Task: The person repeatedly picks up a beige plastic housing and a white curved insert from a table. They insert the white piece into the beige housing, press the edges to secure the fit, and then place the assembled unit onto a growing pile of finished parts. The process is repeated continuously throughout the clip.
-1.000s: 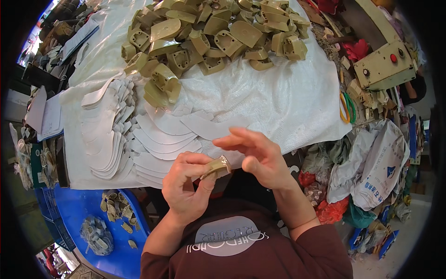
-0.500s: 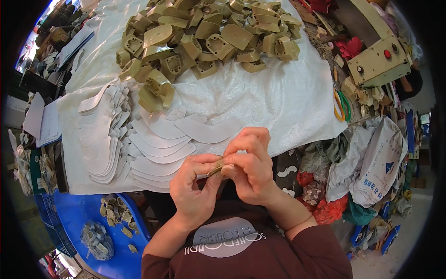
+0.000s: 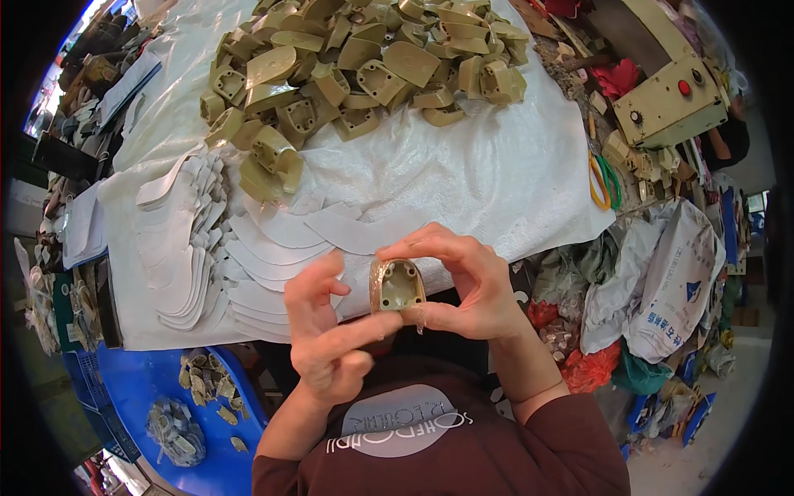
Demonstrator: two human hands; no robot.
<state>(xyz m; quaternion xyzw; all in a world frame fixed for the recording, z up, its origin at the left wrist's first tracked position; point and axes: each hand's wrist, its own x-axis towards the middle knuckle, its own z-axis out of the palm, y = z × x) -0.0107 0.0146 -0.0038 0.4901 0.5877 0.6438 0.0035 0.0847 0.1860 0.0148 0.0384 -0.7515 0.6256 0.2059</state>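
While our right hand point(image 3: 475, 291) grips a hollow olive block point(image 3: 400, 287) between thumb and fingers, cavity facing us, our left hand point(image 3: 324, 335) holds nothing, one finger stretched to the block's lower edge. The block is near the white sheet point(image 3: 471, 178)'s front edge. We judge steady pinching and light, even fingertip pressure along its glittery band point(image 3: 376, 285) best.
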